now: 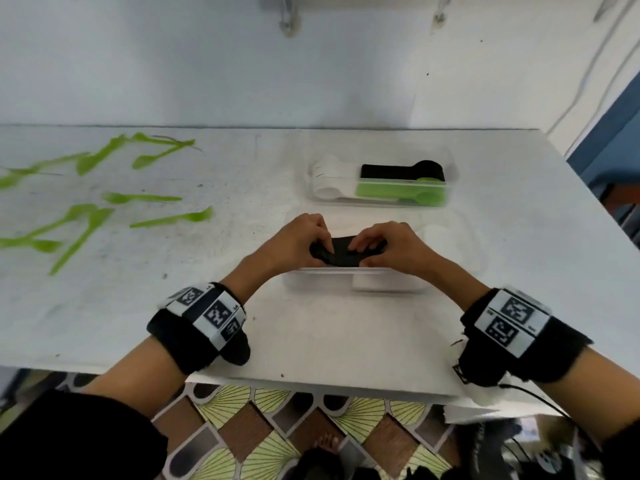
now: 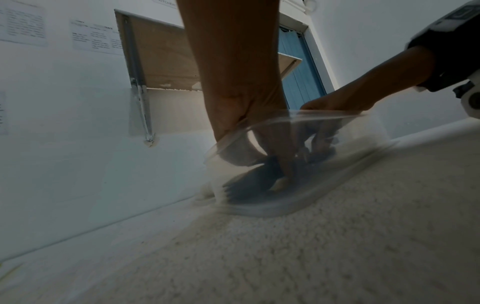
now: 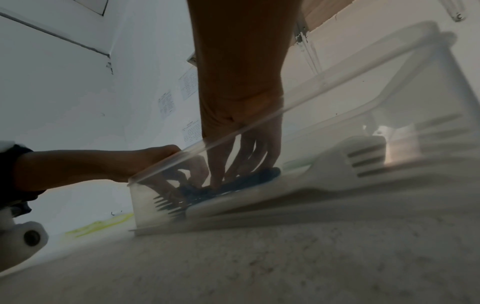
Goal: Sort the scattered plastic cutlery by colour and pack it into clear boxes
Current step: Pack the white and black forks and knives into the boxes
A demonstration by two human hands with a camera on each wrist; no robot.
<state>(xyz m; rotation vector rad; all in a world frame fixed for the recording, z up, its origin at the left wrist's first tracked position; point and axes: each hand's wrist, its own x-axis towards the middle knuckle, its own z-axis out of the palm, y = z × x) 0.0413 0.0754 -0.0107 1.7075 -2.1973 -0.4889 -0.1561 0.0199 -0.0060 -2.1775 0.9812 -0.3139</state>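
Note:
A bundle of black cutlery (image 1: 341, 253) lies low inside the near clear box (image 1: 381, 284) at the table's middle. My left hand (image 1: 308, 239) grips its left end and my right hand (image 1: 377, 245) grips its right end, fingers curled down onto it. In the left wrist view, my left hand (image 2: 262, 152) reaches through the box (image 2: 363, 148) onto the black forks (image 2: 246, 183). The right wrist view shows my right hand (image 3: 241, 156) on the black pieces (image 3: 249, 182), with white forks (image 3: 350, 160) beside them in the box (image 3: 145, 214).
A second clear box (image 1: 452, 168) behind holds stacked white, black and green cutlery. Several green pieces (image 1: 90, 216) lie scattered over the table's left part. The table's front edge (image 1: 311, 382) is near my wrists. A wall closes the back.

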